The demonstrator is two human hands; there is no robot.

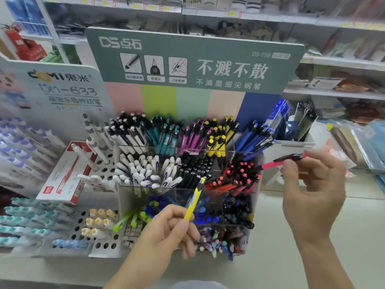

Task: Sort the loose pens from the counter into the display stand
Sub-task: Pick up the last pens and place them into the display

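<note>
A clear tiered display stand (258,155) fills the centre, its compartments packed with pens sorted by colour. My left hand (166,230) pinches a yellow pen (194,200) upright in front of the lower tiers, its black-clipped end up. My right hand (312,197) holds a pink-red pen (281,162) with a black clip end, level with the right edge of the stand, beside the compartment of pink-red pens (237,176). A compartment of yellow pens (218,142) sits in the top tier.
A white perforated pen holder (104,246) with pens stands at the left, with a red and white box (68,174) on it. A green sign board (193,59) rises behind the stand. Stationery lies on the counter at right (358,147). Shelves run along the back.
</note>
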